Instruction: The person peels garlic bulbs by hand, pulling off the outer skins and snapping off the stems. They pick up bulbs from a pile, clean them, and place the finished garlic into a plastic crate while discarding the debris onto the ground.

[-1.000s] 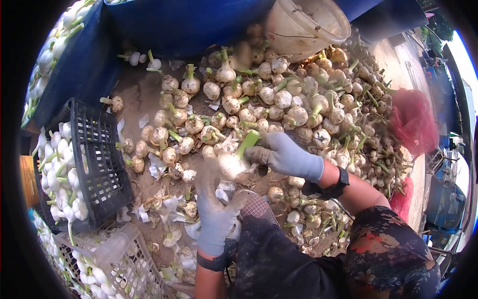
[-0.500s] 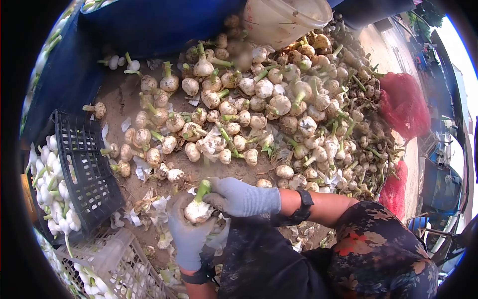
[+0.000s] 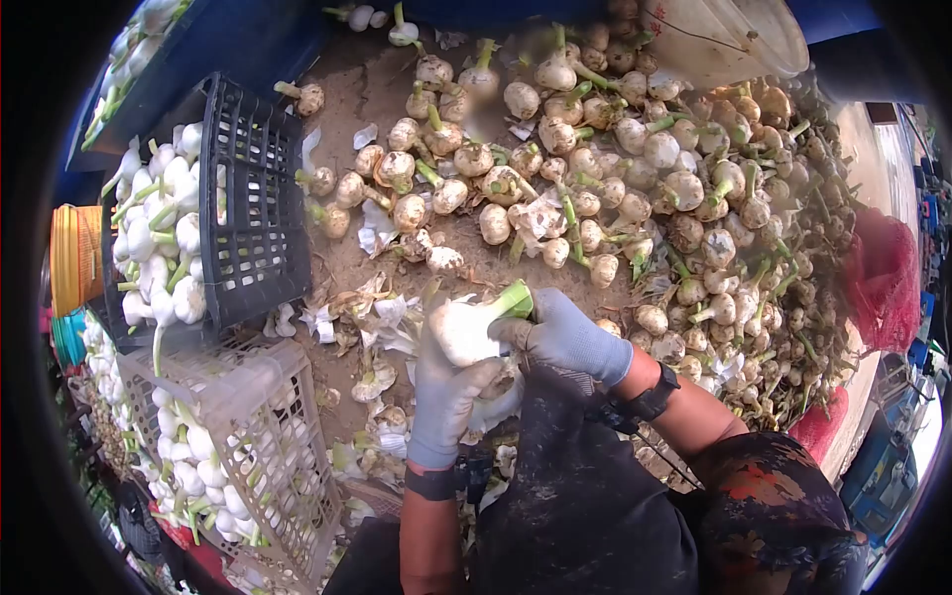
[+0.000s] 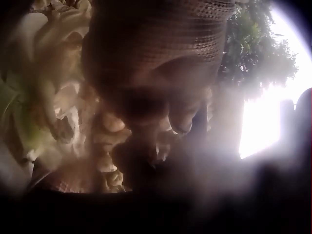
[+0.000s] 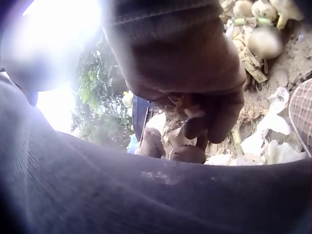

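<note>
A white bulb [image 3: 464,332] with a cut green stem [image 3: 513,299] is held between two gloved hands in front of the knees. The left hand [image 3: 442,402] grips the bulb from below and the left side. At the stem's base the right hand [image 3: 577,342] pinches with thumb and fingers. In the left wrist view the left hand [image 4: 156,58] is dark and blurred, its hold hidden. The right wrist view shows the right hand [image 5: 180,63] with curled fingers near the bulb's underside, partly behind dark cloth.
Soil-stained bulbs [image 3: 684,188] cover the ground ahead and to the right. On the left stand a black crate [image 3: 253,198] and a pale crate [image 3: 268,416], both with clean white bulbs. A whitish bucket [image 3: 729,40] lies at the top; red netting [image 3: 883,278] is at far right.
The head view has shifted left and downward. Both hands stay together on the bulb, which has tipped so that its stem points up and right instead of nearly straight up.
</note>
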{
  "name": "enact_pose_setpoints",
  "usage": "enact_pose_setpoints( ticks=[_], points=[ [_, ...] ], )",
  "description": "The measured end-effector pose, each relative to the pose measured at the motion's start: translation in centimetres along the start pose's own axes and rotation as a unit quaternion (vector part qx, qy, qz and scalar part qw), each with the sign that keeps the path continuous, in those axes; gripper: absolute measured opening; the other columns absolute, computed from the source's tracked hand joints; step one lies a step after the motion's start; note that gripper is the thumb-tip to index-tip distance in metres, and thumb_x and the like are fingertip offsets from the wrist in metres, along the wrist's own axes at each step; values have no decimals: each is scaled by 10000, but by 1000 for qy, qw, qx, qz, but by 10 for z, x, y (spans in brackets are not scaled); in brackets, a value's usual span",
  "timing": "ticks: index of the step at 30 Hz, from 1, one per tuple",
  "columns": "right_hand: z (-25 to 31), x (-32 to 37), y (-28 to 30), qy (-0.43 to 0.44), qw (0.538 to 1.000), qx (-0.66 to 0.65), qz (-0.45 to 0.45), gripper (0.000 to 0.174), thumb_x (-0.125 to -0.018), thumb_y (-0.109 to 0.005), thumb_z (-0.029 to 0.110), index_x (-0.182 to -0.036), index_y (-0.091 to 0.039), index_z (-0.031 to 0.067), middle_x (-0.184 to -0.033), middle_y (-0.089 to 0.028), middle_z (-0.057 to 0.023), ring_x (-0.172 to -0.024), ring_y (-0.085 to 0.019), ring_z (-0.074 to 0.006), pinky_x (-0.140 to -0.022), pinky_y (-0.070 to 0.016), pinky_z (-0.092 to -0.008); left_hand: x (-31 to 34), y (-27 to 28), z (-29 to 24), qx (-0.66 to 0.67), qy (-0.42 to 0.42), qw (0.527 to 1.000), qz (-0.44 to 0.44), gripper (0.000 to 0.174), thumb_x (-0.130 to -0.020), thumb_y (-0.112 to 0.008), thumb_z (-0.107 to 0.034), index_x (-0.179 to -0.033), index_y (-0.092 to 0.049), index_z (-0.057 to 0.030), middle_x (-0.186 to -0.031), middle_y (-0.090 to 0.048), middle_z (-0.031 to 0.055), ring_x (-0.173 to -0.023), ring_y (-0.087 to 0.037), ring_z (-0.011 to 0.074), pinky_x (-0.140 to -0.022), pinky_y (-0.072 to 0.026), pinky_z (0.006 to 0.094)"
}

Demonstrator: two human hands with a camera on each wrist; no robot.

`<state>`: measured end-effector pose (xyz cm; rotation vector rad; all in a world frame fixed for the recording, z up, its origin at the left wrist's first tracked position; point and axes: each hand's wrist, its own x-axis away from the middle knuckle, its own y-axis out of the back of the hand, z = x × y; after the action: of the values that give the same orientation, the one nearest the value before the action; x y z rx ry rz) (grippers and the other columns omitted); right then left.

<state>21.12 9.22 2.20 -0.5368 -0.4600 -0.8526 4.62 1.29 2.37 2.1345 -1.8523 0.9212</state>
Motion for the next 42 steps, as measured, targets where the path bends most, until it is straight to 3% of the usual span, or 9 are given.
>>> enact_pose_setpoints(
  ticks=[3, 13, 15, 21, 26, 29, 33, 35, 42],
  points=[
    [1, -6, -4, -1, 995, 101, -20, 209, -890, -582, 153, -1011, -645, -6, -855, -669, -77, -811, -589, -87, -729, -478, -277, 3, 6, -12, 33, 14, 999, 0, 612, -843, -671, -352, -1287, -411, -21, -928, -596, 41, -526, -559, 94, -389, -415, 191],
    [4, 7, -13, 68, 971, 206, 96, 220, -865, -626, 153, -1035, -612, 14, -838, -667, -139, -769, -637, -234, -721, -484, -343, -10, 17, -15, -446, -295, 843, -54, 461, -872, -626, -383, -1092, -573, 19, -1013, -602, 102, -979, -563, 166, -852, -463, 292],
    [8, 2, -4, 109, 937, 323, 69, 235, -828, -630, 181, -998, -604, 22, -799, -632, -202, -758, -627, -352, -681, -483, -403, 1, 21, -23, -98, -19, 992, -81, 444, -857, -655, -367, -1076, -580, 11, -971, -609, 59, -946, -567, 146, -850, -464, 285],
    [-17, -8, 18, 27, 812, 577, -82, 155, -801, -562, 176, -922, -606, 90, -772, -627, -169, -730, -617, -380, -631, -489, -454, 19, 29, -29, 194, -100, 976, -7, 322, -922, -575, -334, -1021, -595, -27, -1100, -621, 152, -1122, -566, 292, -967, -456, 380],
    [-66, 22, -10, 177, 868, 390, 250, 170, -800, -576, 198, -933, -645, 118, -728, -637, -122, -718, -641, -338, -655, -500, -434, 10, 73, -38, 252, -201, 934, -157, 401, -965, -474, -367, -1242, -508, -78, -1358, -469, 115, -1259, -444, 285, -1050, -368, 451],
    [-28, -3, -6, 8, 687, 675, 268, 294, -744, -645, 202, -1018, -642, 96, -815, -650, -163, -738, -652, -322, -679, -510, -428, 15, 87, -62, 379, -200, 874, -230, 450, -982, -427, -386, -1263, -486, -39, -1317, -500, 130, -1245, -458, 275, -1049, -369, 448],
    [-24, 0, -34, 110, 889, 313, 315, 374, -763, -660, 216, -1078, -554, 45, -804, -630, -163, -752, -646, -329, -649, -502, -441, 41, 83, -77, 142, -245, 930, -235, 439, -980, -450, -312, -1272, -443, 16, -1296, -497, 142, -1173, -498, 238, -1049, -342, 408],
    [-3, 3, -27, 59, 894, 206, 393, 435, -785, -652, 277, -1111, -529, 15, -928, -636, -186, -853, -643, -354, -718, -492, -448, 57, 101, -105, -207, -387, 810, -389, 425, -1005, -413, -265, -1208, -509, 96, -1181, -562, 170, -1111, -533, 233, -953, -440, 360],
    [57, 15, 168, 175, 582, 656, -447, 322, -768, -561, 67, -1076, -593, 153, -1089, -592, -85, -936, -585, -286, -739, -480, -420, 140, 166, -171, -633, -339, 328, -614, 689, -875, -575, -523, -1301, -444, 3, -1322, -480, 183, -1072, -547, 323, -908, -449, 425]
  ],
)
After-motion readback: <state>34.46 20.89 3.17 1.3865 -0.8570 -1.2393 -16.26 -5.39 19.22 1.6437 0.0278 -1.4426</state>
